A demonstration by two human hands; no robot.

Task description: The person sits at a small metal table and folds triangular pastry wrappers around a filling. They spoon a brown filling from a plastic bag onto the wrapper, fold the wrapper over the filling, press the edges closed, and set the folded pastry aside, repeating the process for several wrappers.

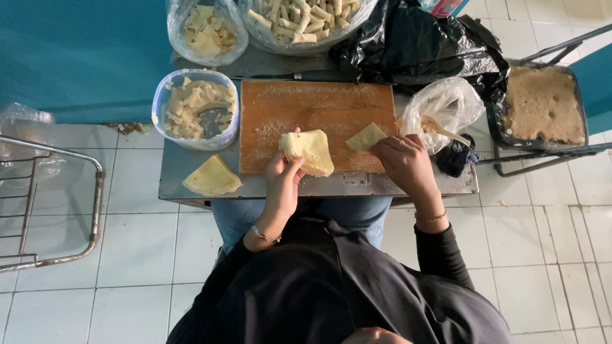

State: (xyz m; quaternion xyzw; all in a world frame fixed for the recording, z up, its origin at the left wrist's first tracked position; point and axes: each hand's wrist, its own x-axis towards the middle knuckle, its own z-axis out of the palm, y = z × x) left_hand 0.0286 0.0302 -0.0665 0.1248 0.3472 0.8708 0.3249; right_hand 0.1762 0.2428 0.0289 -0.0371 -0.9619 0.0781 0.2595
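Note:
My left hand holds a stack of pale yellow wrapper sheets over the near edge of the wooden cutting board. My right hand rests its fingertips on a single folded wrapper lying on the board's right side. Another stack of wrappers lies on the metal table left of the board.
A round plastic tub of filling with a spoon stands left of the board. Clear bags of rolled pieces and scraps sit behind. A small bag with a wooden spoon, black plastic and a tray of crumbs are at right.

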